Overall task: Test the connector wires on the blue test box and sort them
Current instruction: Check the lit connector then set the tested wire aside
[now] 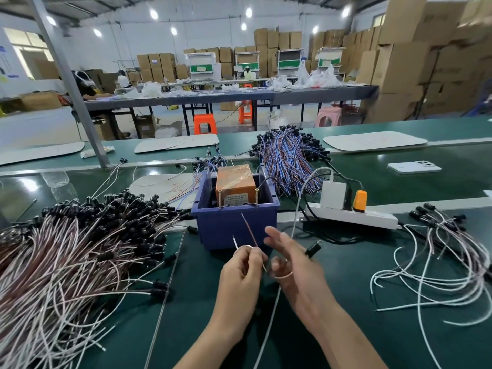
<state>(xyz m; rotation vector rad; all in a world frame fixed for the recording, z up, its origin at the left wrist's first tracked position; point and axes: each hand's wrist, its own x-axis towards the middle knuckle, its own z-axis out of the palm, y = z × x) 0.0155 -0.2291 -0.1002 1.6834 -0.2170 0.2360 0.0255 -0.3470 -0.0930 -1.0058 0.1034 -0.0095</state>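
Lower centre: the left hand pinches a connector wire, its bare ends pointing at the blue test box just above. The right hand spreads its fingers loosely, the wire looped over one.

Bare green belt between wire heap and loose wires, blue box ahead

Test box sits centre on the bench, with a wrapped block inside it. I see a big wire heap left of the box, running to the near edge. Behind the box, slightly right, lies a second wire bundle. Power strip is just right of the box, with a smaller wire pile further right. Phone lies behind the strip, well apart. Left hand and right hand are side by side just before the box, and the left pinches a wire.
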